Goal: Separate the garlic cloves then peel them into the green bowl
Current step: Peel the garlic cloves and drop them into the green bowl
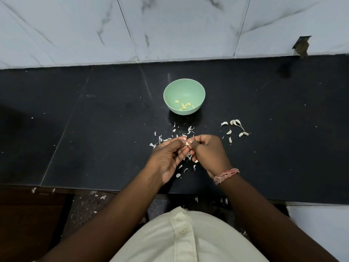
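Black counter (pixel 105 114) under marble wall tiles (pixel 170 29) fills my view. My left hand (pixel 168 159) and right hand (pixel 207 152) meet above it, fingertips pinching 1 clove (pixel 187 143); most of it is hidden between them. Skins (pixel 177 135) litter the counter around and under my hands. Unpeeled cloves (pixel 235 127) lie to the right. Farther back, the bowl (pixel 184 87) holds peeled cloves (pixel 184 106), too small to count surely.
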### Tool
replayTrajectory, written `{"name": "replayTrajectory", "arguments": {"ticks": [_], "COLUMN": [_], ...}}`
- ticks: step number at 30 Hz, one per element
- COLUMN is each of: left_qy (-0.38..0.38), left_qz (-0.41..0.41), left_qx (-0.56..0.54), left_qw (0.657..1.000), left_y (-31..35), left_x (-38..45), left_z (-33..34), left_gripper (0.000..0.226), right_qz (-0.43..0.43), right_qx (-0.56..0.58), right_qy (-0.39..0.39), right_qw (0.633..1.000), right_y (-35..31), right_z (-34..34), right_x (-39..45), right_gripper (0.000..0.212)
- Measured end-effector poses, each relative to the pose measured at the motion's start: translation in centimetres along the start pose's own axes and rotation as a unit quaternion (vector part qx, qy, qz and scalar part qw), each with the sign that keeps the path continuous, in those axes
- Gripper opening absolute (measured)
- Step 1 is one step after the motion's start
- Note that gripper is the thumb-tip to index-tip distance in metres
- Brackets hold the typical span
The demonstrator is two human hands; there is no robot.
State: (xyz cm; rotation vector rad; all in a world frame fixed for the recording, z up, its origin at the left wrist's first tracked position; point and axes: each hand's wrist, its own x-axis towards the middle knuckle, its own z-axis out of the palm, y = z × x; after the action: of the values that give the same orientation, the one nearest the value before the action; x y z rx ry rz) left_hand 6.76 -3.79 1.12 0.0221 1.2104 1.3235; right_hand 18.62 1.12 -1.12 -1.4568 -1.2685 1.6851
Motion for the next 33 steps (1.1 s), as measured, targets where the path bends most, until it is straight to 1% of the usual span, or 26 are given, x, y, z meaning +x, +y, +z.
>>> {"name": "replayTrajectory", "arguments": {"ticks": [2, 7, 13, 17, 18, 21, 23, 30, 33], "left_qy": [0.003, -0.012, -0.033, -0.046, -0.048, -0.049, -0.04, -0.04, -0.031], "left_qz": [0.002, 0.017, 0.031, 0.036, 0.036, 0.035, 0.041, 0.063, 0.071], "left_qx": [-0.002, 0.001, -0.007, -0.023, -0.027, -0.036, -0.04, -0.047, -0.044], "left_qw": [1.0, 1.0, 0.999, 0.998, 0.998, 0.998, 0.998, 0.996, 0.996], "left_y": [0.1, 0.1, 0.2, 0.3, 0.3, 0.1, -0.1, -0.5, -0.3], "left_x": [0.1, 0.6, 0.8, 0.8, 0.9, 1.0, 1.1, 1.3, 1.2], "left_z": [-0.1, -0.4, -0.8, -1.2, -1.3, -1.2, -1.1, -1.4, -1.2], "left_gripper": [0.012, 0.016, 0.016, 0.016, 0.015, 0.012, 0.011, 0.019, 0.018], "right_qz": [0.002, 0.023, 0.052, 0.066, 0.056, 0.003, -0.016, -0.004, -0.007], "right_qx": [-0.004, 0.032, 0.121, 0.166, 0.155, 0.075, 0.043, 0.058, 0.061], "right_qy": [-0.001, -0.007, -0.033, -0.038, -0.03, 0.002, 0.008, 0.015, 0.009], "right_qw": [1.0, 0.999, 0.991, 0.983, 0.986, 0.997, 0.999, 0.998, 0.998], "right_y": [0.1, 0.0, -0.7, -0.8, -0.7, -0.5, -0.4, -0.2, -0.2], "right_z": [0.2, 0.3, 0.4, 0.7, 0.8, 1.0, 1.1, 1.2, 1.3], "right_x": [0.2, 0.5, 0.3, 0.1, 0.1, 0.1, 0.0, 0.1, 0.0], "right_gripper": [0.019, 0.019, 0.015, 0.017, 0.018, 0.02, 0.021, 0.021, 0.021]}}
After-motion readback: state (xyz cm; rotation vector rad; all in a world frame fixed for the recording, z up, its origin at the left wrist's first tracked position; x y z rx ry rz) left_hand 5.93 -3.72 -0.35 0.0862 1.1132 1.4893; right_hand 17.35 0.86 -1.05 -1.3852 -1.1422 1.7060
